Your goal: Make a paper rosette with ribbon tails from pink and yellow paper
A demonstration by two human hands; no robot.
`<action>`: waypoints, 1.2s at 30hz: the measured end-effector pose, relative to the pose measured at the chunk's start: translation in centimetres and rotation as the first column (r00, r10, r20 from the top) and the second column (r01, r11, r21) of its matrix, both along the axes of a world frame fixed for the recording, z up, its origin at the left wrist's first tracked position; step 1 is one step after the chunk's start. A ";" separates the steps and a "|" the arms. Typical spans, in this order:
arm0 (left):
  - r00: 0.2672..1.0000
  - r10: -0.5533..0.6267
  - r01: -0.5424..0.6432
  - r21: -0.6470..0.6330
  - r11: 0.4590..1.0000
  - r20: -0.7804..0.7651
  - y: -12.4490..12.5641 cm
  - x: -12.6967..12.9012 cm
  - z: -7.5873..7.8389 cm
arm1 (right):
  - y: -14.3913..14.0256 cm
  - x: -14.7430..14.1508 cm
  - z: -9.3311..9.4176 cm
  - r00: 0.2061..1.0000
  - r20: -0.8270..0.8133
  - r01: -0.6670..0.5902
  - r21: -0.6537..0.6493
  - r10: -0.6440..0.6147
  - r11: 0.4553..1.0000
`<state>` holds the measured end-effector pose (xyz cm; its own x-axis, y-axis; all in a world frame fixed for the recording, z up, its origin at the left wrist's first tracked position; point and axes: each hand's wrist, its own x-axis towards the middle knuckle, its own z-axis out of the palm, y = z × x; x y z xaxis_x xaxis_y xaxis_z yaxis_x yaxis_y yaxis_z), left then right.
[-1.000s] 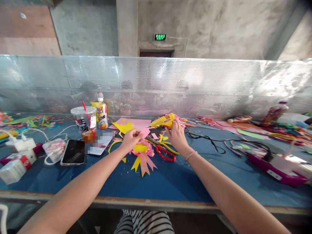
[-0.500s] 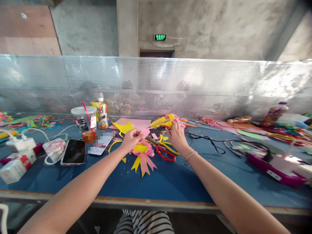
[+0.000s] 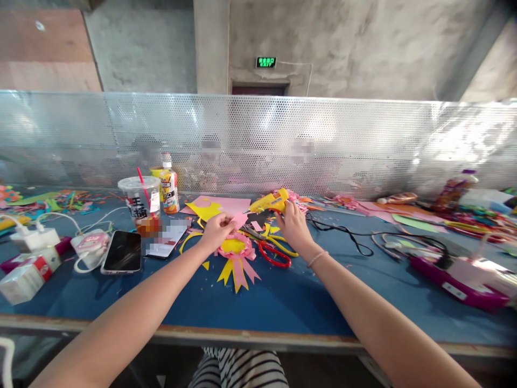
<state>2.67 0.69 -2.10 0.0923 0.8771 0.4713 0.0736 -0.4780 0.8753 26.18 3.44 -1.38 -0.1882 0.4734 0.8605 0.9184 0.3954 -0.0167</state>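
My left hand (image 3: pixel 217 230) pinches a small pink paper piece (image 3: pixel 239 219) just above a pink and yellow paper rosette (image 3: pixel 236 253) that lies on the blue table (image 3: pixel 283 296). My right hand (image 3: pixel 293 225) grips the handle of a yellow glue gun (image 3: pixel 269 202), whose nozzle points left toward the pink piece. The gun's black cord (image 3: pixel 343 231) trails off to the right.
Red-handled scissors (image 3: pixel 271 251) and yellow paper scraps lie between my hands. At the left are a plastic cup with a red straw (image 3: pixel 139 203), a small bottle (image 3: pixel 169 186), a phone (image 3: pixel 121 251), chargers and a tissue pack (image 3: pixel 24 276). A perforated metal screen (image 3: pixel 363 140) runs along the back.
Almost nothing differs. My right hand and the glue gun have shifted very slightly; my left hand keeps the pink piece in the same spot.
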 end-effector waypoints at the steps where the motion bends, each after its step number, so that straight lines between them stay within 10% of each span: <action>1: 1.000 0.001 -0.001 0.001 1.000 0.000 0.0 0.0 0.0 | 0.0 0.0 0.0 1.000 -0.002 -0.003 -0.001 0.003 1.000; 36: 0.992 0.032 -0.023 -0.077 0.997 0.126 -0.1 0.0 0.5 | -0.1 0.2 0.3 0.999 0.026 0.038 -0.029 -0.038 0.999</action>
